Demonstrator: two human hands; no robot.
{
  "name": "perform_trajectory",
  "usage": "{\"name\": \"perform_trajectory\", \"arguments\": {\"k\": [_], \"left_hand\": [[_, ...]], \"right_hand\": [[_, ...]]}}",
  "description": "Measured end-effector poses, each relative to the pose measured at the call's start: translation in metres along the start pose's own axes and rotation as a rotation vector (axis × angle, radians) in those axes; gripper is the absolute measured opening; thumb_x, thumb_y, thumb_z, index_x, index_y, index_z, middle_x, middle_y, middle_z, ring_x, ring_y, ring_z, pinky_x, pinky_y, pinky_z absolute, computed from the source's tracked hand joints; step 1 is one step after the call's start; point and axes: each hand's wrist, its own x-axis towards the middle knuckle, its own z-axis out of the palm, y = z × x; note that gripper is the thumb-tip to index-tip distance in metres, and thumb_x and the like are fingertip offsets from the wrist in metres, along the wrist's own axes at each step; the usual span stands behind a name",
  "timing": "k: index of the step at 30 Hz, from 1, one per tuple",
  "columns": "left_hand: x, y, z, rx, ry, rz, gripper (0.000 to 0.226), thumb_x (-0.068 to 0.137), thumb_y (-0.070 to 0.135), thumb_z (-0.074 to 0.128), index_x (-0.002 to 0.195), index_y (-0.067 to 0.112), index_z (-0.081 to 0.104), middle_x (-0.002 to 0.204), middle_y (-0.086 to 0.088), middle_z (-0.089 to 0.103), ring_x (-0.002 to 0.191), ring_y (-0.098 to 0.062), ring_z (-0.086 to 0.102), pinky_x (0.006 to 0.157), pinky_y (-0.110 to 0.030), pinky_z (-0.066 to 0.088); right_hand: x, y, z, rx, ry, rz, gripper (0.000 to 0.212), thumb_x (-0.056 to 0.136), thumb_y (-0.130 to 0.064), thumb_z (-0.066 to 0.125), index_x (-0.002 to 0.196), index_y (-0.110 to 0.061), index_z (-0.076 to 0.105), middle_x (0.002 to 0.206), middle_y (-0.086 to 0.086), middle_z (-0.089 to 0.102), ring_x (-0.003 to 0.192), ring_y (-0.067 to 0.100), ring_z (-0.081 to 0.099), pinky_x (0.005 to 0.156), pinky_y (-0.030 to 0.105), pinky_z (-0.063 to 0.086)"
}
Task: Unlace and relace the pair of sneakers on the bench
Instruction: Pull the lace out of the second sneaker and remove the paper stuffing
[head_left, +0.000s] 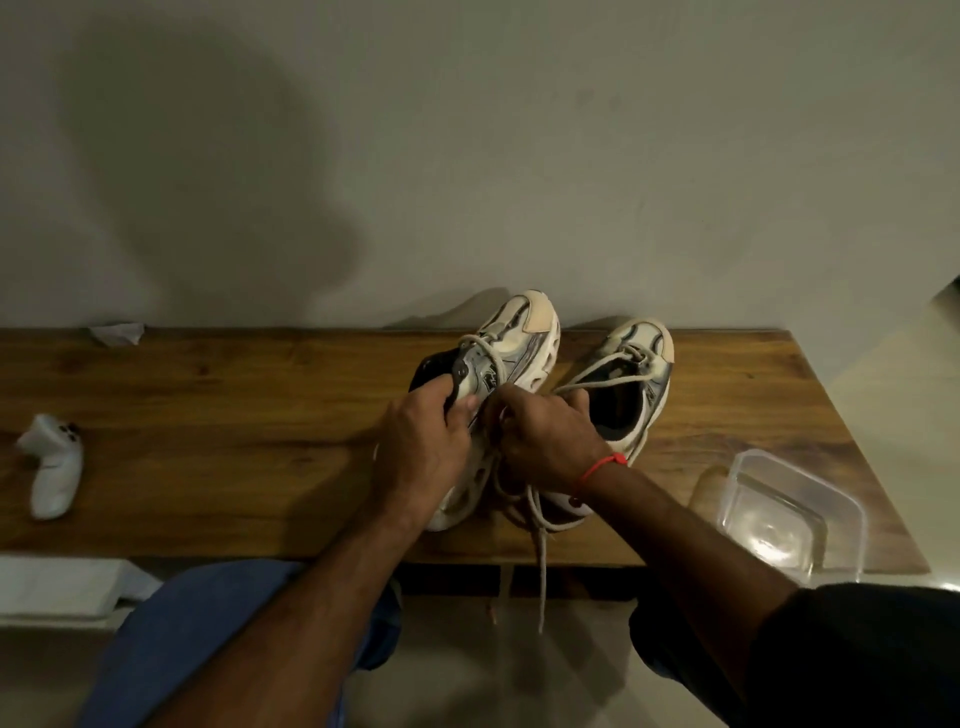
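Relacing the tilted sneaker (511, 358), centre frame.
Left hand (423, 441) grips its tongue; right hand (545, 436) pinches the lace (537, 525), whose slack end could snag or slip out.

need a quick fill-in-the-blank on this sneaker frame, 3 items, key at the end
1. The left hand holds the tongue of the ____ sneaker.
2. The right hand pinches a ____.
3. The clear plastic container sits at the ____ end of the bench.

Missing words: left; lace; right
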Motion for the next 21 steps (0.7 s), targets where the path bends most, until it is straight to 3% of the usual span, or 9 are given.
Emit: {"name": "perform_trajectory", "arguments": {"k": [3,5,9,12,16,18,21], "left_hand": [[0.002,-0.001,0.002,-0.007,-0.01,-0.034,0.017,0.102,0.028,0.059,0.086,0.025,0.059,0.076,0.011,0.057,0.063,-0.002,0.05,0.044,-0.013,0.035],[0.003,-0.001,0.0,-0.083,0.032,-0.056,0.012,0.102,0.026,0.06,0.101,0.017,0.068,0.088,0.005,0.066,0.071,-0.003,0.056,0.048,-0.011,0.036],[0.011,-0.005,-0.005,-0.12,0.122,-0.049,0.015,0.101,0.025,0.061,0.101,0.013,0.07,0.087,0.004,0.066,0.072,-0.004,0.059,0.054,-0.011,0.042],[0.017,-0.011,-0.002,-0.103,0.169,-0.013,0.017,0.101,0.026,0.06,0.102,0.012,0.07,0.091,0.001,0.07,0.079,-0.013,0.065,0.059,-0.026,0.052],[0.02,-0.011,-0.007,-0.153,0.242,-0.008,0.017,0.102,0.024,0.059,0.105,0.012,0.07,0.094,0.002,0.071,0.081,-0.009,0.065,0.057,-0.009,0.041],[0.023,-0.011,-0.011,-0.19,0.287,0.014,0.017,0.103,0.024,0.059,0.102,0.011,0.07,0.092,0.005,0.069,0.079,-0.007,0.064,0.055,-0.006,0.042],[0.028,-0.011,-0.017,-0.205,0.347,0.069,0.017,0.102,0.024,0.059,0.099,0.01,0.068,0.088,0.006,0.067,0.075,-0.005,0.064,0.056,-0.007,0.043]], "right_hand": [[0.0,-0.001,-0.009,0.27,-0.034,0.053,0.017,0.086,-0.017,0.055,0.087,-0.034,0.056,0.088,-0.013,0.067,0.096,0.013,0.061,0.098,0.049,0.038],[-0.001,-0.005,-0.01,0.161,-0.024,0.044,0.016,0.09,-0.018,0.053,0.091,-0.034,0.055,0.092,-0.013,0.063,0.099,0.015,0.058,0.095,0.047,0.036],[-0.002,0.0,-0.003,-0.158,-0.12,0.024,0.017,0.094,-0.028,0.051,0.11,-0.028,0.054,0.109,-0.004,0.064,0.112,0.023,0.054,0.1,0.05,0.029],[-0.003,0.01,-0.017,-0.221,-0.143,0.052,0.009,0.095,-0.035,0.053,0.102,-0.032,0.05,0.099,-0.004,0.064,0.105,0.025,0.057,0.096,0.047,0.036],[-0.003,0.034,-0.048,-0.338,0.015,0.194,0.011,0.091,-0.024,0.05,0.1,-0.028,0.049,0.099,0.002,0.067,0.1,0.031,0.061,0.083,0.042,0.032],[-0.005,0.039,-0.053,-0.4,0.089,0.246,0.02,0.087,-0.018,0.05,0.103,-0.029,0.053,0.101,0.003,0.069,0.105,0.031,0.058,0.089,0.043,0.031],[-0.004,0.034,-0.047,-0.359,0.218,0.158,0.028,0.088,-0.015,0.049,0.112,-0.029,0.056,0.1,-0.001,0.068,0.11,0.031,0.051,0.095,0.044,0.033]]}}
